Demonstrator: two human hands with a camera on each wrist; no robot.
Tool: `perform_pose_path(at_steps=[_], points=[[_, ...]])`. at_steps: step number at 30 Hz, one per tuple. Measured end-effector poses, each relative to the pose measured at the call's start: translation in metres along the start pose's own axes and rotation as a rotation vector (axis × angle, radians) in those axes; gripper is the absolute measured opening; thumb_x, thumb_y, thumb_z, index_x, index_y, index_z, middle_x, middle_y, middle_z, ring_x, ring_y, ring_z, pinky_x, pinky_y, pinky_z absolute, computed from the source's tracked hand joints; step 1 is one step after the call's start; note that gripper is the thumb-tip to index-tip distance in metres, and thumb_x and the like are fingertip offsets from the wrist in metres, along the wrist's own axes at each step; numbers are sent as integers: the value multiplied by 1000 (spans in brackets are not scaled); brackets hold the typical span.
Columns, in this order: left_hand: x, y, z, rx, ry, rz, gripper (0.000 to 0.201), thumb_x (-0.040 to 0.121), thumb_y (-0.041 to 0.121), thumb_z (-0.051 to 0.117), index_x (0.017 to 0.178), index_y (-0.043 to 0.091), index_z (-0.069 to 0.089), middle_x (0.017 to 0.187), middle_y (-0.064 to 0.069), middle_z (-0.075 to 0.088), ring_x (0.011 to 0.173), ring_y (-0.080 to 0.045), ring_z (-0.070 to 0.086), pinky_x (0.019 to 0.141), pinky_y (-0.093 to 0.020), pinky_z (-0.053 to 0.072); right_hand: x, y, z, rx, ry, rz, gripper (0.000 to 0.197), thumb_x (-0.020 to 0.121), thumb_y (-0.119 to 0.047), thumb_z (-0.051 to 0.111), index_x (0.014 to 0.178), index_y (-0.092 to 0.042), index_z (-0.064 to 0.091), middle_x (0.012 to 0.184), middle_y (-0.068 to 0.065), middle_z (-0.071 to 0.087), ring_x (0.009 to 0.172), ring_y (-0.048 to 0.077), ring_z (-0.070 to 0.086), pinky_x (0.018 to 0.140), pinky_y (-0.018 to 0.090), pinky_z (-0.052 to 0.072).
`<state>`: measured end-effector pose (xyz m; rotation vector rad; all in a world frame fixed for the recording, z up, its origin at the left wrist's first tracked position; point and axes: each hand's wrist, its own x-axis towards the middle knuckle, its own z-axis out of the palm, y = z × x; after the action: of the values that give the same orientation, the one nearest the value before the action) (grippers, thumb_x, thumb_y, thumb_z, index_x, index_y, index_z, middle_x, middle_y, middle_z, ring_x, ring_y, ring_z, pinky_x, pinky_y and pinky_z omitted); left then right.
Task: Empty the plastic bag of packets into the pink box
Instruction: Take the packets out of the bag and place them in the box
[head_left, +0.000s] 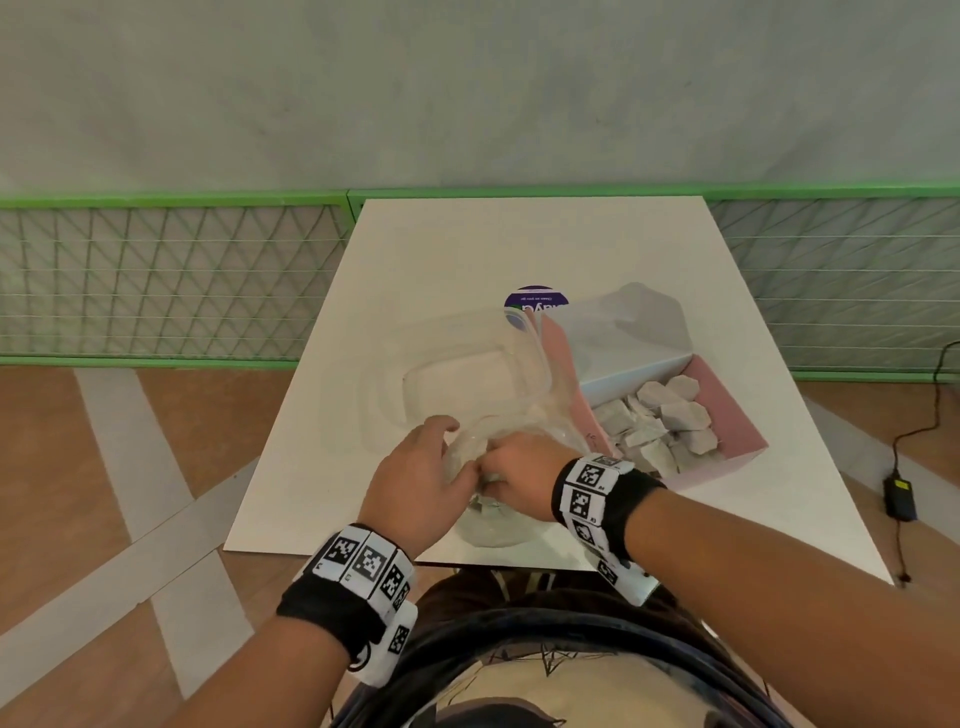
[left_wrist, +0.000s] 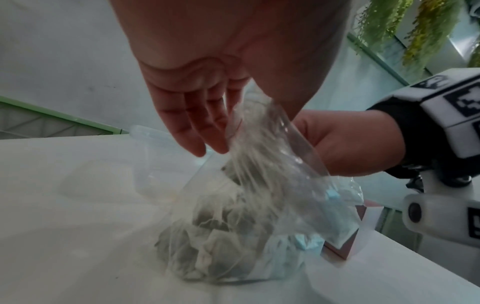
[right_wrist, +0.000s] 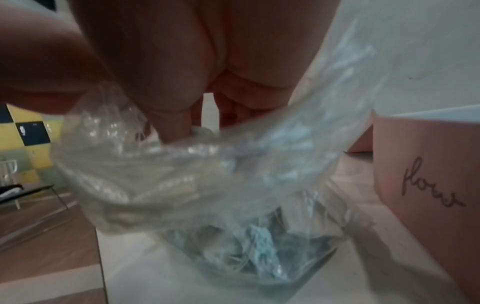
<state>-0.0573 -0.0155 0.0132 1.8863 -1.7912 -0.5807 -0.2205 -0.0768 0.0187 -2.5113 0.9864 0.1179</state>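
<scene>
Gripping plastic bag (head_left: 511, 436) mouth, both hands clamped together; fingertips hidden inside, packets (left_wrist: 221, 236) blurred.

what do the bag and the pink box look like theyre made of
Clear crinkled plastic bag: thin glossy film, apparently; it wrinkles, glints and shows the packets through it.
Pink rectangular box: probably matte card or paperboard; flat stiff walls without shine, a white inner face, cursive lettering printed on the side. From these views its finish cannot be told more exactly.
</scene>
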Motion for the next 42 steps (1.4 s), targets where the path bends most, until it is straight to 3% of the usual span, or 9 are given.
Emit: perform_pose_path(at_steps=[4, 11, 20, 24, 27, 33, 37, 39, 42], points=[[-4, -1, 0, -173, -48, 40, 54, 90, 45, 59, 136, 34, 33, 116, 9, 55, 81, -11, 64, 78, -32, 52, -11, 14, -12, 143, 69, 48, 21, 91, -25, 57, 101, -14, 71, 95, 5, 69, 88, 21, 60, 84, 37, 48], [-6, 0, 1, -195, -107, 105, 36, 98, 37, 46, 134, 38, 37, 123, 10, 54, 73, -8, 62, 77, -31, 48, -56, 33, -53, 319, 277, 92, 24, 89, -39, 63, 80, -17, 64, 61, -6, 56, 57, 5, 49, 58, 16, 38], [-4, 6, 4, -176, -73, 142, 29, 100, 29, 46, 127, 38, 41, 109, 12, 56, 58, -9, 55, 65, -22, 41, -118, 82, -104, 561, 560, 260, 28, 80, -49, 66, 94, -24, 71, 81, 3, 74, 76, 27, 70, 78, 52, 57], [-3, 4, 5, -136, -48, 236, 22, 101, 21, 46, 118, 34, 50, 127, 12, 56, 97, 3, 59, 81, -13, 43, -134, 94, -117, 599, 653, 284, 11, 87, -31, 68, 93, -22, 72, 80, 6, 74, 76, 30, 71, 74, 41, 59], [-1, 0, 9, -112, -58, 262, 20, 101, 22, 47, 110, 34, 60, 141, 8, 50, 126, -5, 51, 100, -25, 45, -138, 103, -121, 571, 716, 326, 9, 89, -30, 67, 88, -22, 72, 76, 6, 74, 73, 30, 71, 70, 42, 58], [-1, -1, 9, -106, -95, 219, 35, 92, 45, 57, 127, 40, 56, 145, 21, 40, 120, 4, 49, 89, -28, 53, -135, 123, -106, 313, 622, 547, 24, 88, -43, 62, 79, -22, 67, 67, 2, 68, 68, 25, 64, 61, 34, 51], [-2, 2, 9, -80, -126, 209, 48, 86, 43, 66, 132, 43, 52, 144, 25, 36, 92, 0, 59, 85, -26, 53, -120, 139, -77, 260, 425, 722, 17, 89, -42, 59, 78, -29, 58, 71, 0, 64, 66, 25, 62, 51, 25, 44], [-2, 5, 9, -79, -131, 200, 52, 84, 41, 68, 133, 43, 51, 143, 27, 35, 82, -1, 60, 86, -24, 52, -112, 146, -62, 202, 307, 758, 13, 89, -43, 57, 94, -30, 55, 81, 1, 66, 69, 25, 62, 58, 28, 49], [-3, 8, 8, -70, -140, 190, 57, 83, 42, 69, 136, 44, 48, 143, 28, 33, 80, -1, 60, 88, -19, 48, -101, 147, -48, 97, 192, 769, 46, 86, -41, 61, 125, -20, 49, 121, 7, 57, 97, 28, 62, 81, 37, 53]])
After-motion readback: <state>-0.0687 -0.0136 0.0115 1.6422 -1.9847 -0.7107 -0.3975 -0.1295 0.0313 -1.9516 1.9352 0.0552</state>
